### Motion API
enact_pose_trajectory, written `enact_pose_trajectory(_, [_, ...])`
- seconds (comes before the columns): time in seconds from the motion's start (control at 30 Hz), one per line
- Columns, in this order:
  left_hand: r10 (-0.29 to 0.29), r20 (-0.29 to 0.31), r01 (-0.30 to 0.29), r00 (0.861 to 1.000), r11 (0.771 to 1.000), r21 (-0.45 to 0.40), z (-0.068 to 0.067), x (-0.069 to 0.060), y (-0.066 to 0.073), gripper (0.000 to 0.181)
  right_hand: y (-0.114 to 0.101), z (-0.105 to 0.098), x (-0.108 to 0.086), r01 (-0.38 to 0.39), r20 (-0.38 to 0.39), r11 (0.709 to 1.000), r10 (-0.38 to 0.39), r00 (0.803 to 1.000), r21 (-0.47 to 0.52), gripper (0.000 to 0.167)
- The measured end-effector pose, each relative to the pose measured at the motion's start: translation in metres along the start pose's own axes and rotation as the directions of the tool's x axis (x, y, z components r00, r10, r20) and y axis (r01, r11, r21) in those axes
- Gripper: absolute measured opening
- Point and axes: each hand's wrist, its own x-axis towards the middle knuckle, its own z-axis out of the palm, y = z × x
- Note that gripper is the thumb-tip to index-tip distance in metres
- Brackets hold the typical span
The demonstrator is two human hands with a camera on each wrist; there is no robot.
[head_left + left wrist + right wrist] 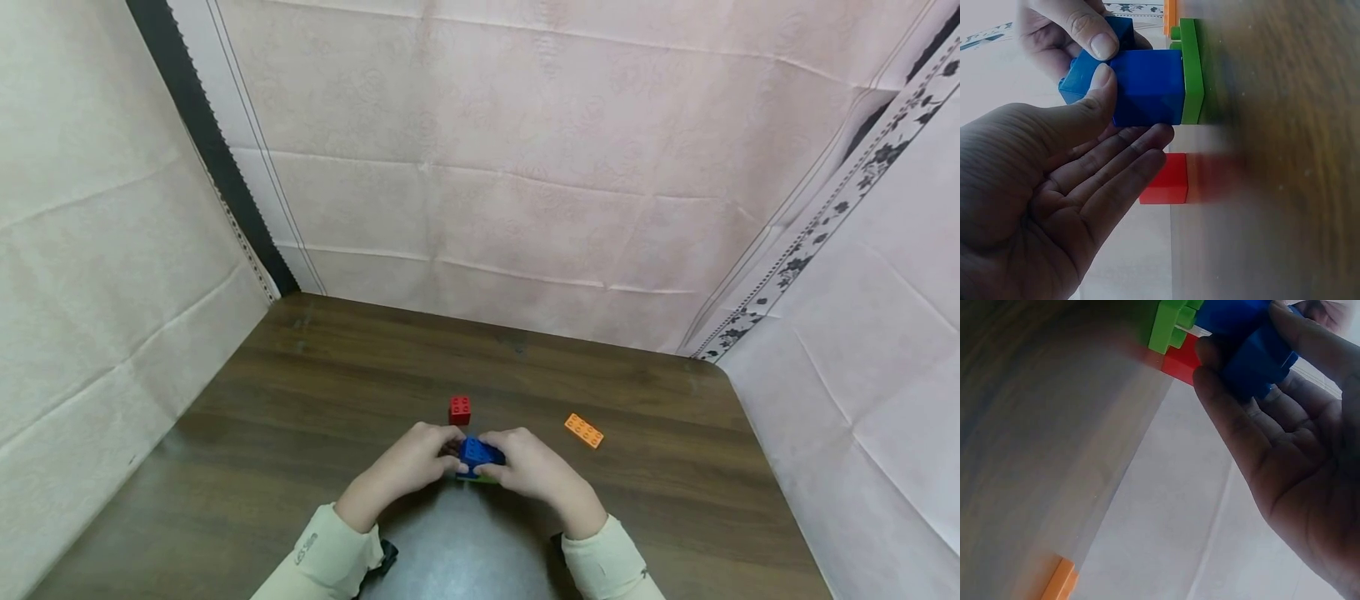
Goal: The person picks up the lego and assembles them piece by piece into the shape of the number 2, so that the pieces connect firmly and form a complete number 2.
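In the head view, both hands meet over a small stack near the table's front. A blue brick (1150, 87) sits on a green plate brick (1192, 78), which stands on the table. My left hand (412, 458) holds this blue brick from the side, thumb on one face and fingers along the opposite one. At the top of the stack, a second blue brick (1257, 359) is pinched between the thumb and fingers of my right hand (536, 467). It touches the lower blue brick and juts out toward the right hand. Whether the two are fully joined is hidden by the fingers.
Just beyond the hands, a red brick (460, 411) stands on the wooden table (337, 358). An orange plate brick (583, 431) lies to the right. Pale cloth (525, 167) hangs behind the table and along both sides.
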Motion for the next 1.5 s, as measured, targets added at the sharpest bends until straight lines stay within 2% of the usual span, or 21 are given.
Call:
enact_pose_trajectory(1.0, [-0.004, 0.024, 0.003, 1.000, 1.000, 0.017, -0.001, 0.002, 0.001, 0.024, -0.021, -0.011, 0.008, -0.112, 0.061, 0.989, 0.118, 0.991, -0.095, 0.029])
enact_pose_trajectory(1.23, [0.006, 0.023, -0.007, 1.000, 1.000, 0.028, 0.000, 0.002, -0.001, 0.023, -0.022, -0.010, 0.008, -0.102, 0.061, 0.989, 0.109, 0.992, -0.106, 0.027])
enact_pose_trajectory(1.5, [0.030, 0.035, -0.030, 0.999, 1.000, -0.005, -0.001, 0.000, -0.003, 0.026, -0.018, -0.007, 0.007, -0.119, 0.058, 0.989, 0.124, 0.991, -0.087, 0.031])
